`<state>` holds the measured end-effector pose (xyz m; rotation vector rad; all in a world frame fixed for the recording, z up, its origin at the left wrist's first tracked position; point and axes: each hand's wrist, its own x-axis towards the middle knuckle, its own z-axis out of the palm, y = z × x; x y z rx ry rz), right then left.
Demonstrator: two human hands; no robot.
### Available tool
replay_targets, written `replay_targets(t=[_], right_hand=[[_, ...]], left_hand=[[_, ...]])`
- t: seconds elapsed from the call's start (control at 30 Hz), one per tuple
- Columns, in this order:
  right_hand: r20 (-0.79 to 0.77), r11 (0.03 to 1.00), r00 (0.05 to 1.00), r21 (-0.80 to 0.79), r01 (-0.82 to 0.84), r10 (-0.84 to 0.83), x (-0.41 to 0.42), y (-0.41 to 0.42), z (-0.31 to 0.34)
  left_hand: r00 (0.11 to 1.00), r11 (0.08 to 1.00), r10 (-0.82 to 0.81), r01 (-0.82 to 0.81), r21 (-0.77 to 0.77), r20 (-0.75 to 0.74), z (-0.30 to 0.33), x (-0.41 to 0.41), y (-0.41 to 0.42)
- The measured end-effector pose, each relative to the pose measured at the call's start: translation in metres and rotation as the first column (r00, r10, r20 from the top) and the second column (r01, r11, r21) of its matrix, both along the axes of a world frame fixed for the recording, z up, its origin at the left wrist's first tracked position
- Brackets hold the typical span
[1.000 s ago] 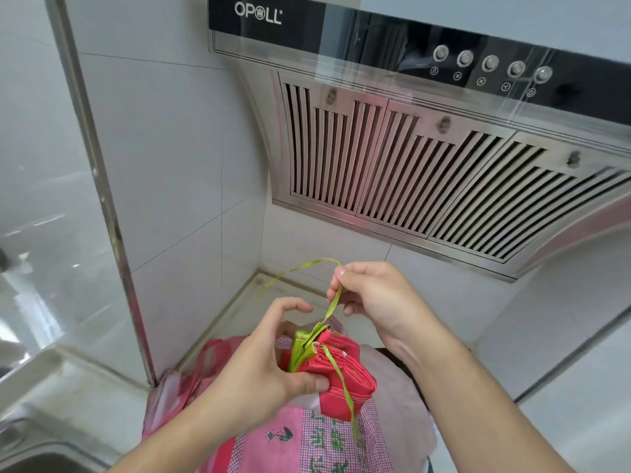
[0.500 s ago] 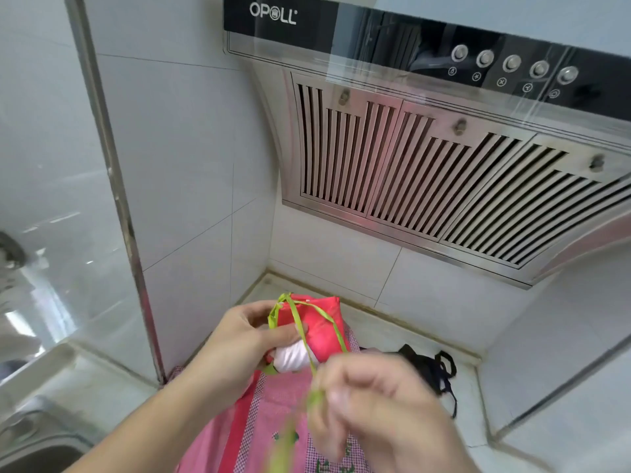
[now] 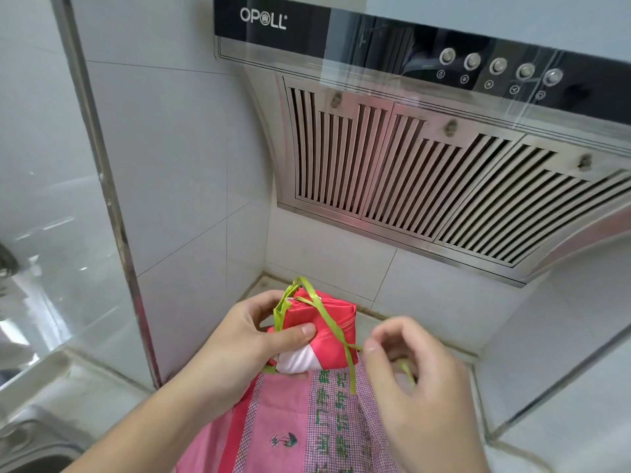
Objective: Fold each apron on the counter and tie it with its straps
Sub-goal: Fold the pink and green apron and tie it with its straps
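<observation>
Left hand (image 3: 252, 339) clamps folded red apron (image 3: 321, 322) steady; right hand (image 3: 406, 367), at 3 o'clock, pinches green strap (image 3: 327, 322), likely for knotting.

— How is the left hand (image 3: 239, 339) held?
— Its fingers are curled in a grip, thumb pressed flat in front.
— And the right hand (image 3: 406, 367)?
— Raised alongside, fingertips pinched together, slightly blurred.
</observation>
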<state>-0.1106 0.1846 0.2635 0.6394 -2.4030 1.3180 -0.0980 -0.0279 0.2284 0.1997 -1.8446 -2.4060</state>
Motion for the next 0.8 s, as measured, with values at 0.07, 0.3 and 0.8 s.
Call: replay_targets(t=[0.07, 0.3, 0.8], right_hand=[[-0.051, 1.0, 0.998, 0.009, 0.025, -0.025, -0.001, -0.008, 0.0], [0.642, 0.94, 0.704, -0.082, -0.331, 0.304, 0.022, -0.014, -0.003], [0.291, 0.996, 0.955, 0.057, -0.07, 0.05, -0.007, -0.001, 0.022]], left_hand=[[1.0, 0.999, 0.008, -0.009, -0.046, -0.027, 0.002, 0.001, 0.002], [0.981, 0.983, 0.173, -0.178, -0.05, -0.083, 0.01, 0.0, 0.002], [0.987, 0.986, 0.13, -0.139, -0.093, -0.098, 0.016, 0.005, 0.006]])
